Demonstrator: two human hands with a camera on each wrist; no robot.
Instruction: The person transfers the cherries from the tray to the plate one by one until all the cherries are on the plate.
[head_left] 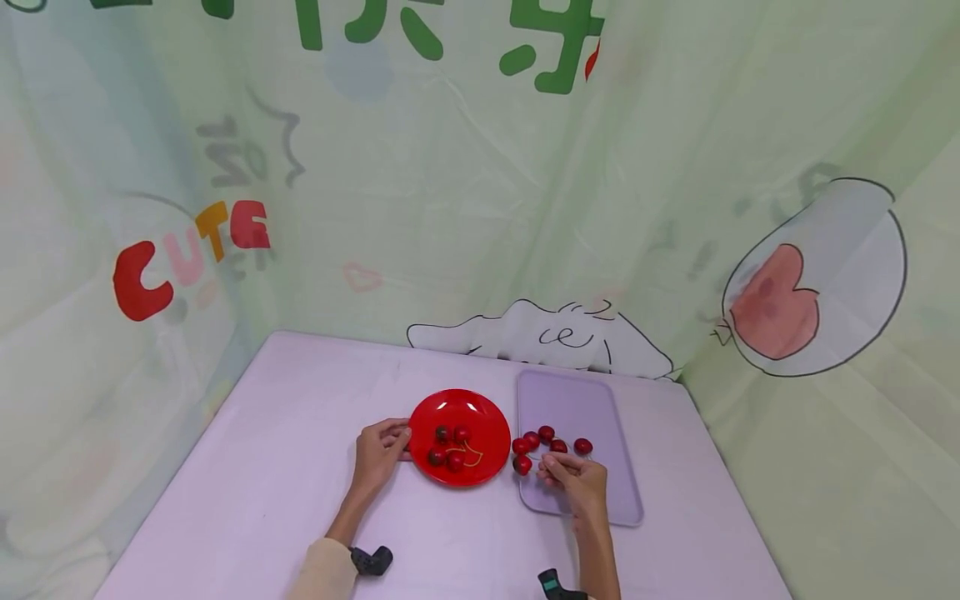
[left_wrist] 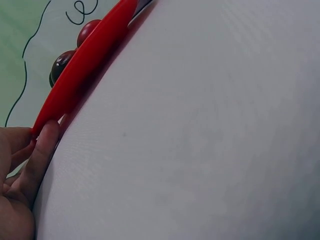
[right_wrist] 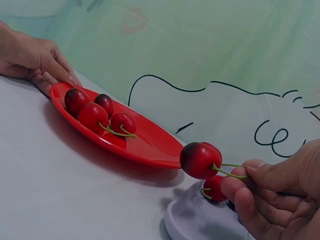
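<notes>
My left hand (head_left: 377, 457) pinches the left rim of a red plate (head_left: 489, 417), thumb and fingers on either side of the edge. Several dark-red cherries (head_left: 455, 460) with green stems lie on the plate. My right hand (head_left: 583, 483) is over the front of a lilac tray (head_left: 577, 400). Between its thumb and fingertips it pinches the green stems of a pair of cherries (right_wrist: 200, 160), held up near the plate's right edge. More cherries (head_left: 546, 433) are on the tray behind that hand; one of them (right_wrist: 215, 189) shows below the held pair in the right wrist view.
A white-covered table (head_left: 300, 433) carries the plate and tray, which stand side by side. Printed cloth curtains (head_left: 450, 208) rise at the back and both sides. Dark straps with devices (head_left: 372, 561) sit on both wrists.
</notes>
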